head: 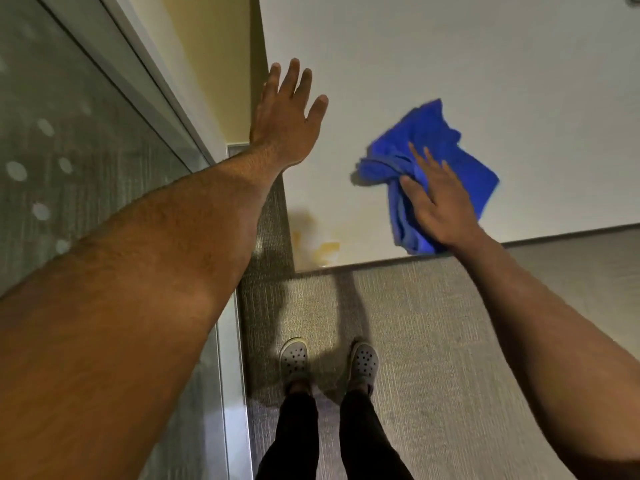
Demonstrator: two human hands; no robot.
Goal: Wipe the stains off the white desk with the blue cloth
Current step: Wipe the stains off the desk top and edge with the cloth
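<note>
- Near the front edge of the white worktop, the blue cloth lies crumpled, one fold hanging slightly over that edge.
- The right hand rests palm-down on the cloth's near half, fingers spread and flat rather than curled, pressing on it rather than gripping it.
- Most of the cloth shows beyond and to either side of the fingertips; a bunched fold sticks out to the left of the hand.
- The left hand is fully open, fingers apart, at the worktop's left edge, holding nothing; whether it touches the surface cannot be told.
- Yellowish stains sit at the near left corner of the worktop, apart from the cloth, between the two arms.
- Below, two grey clogs stand on grey carpet.
- A frosted glass panel runs along the left.
</note>
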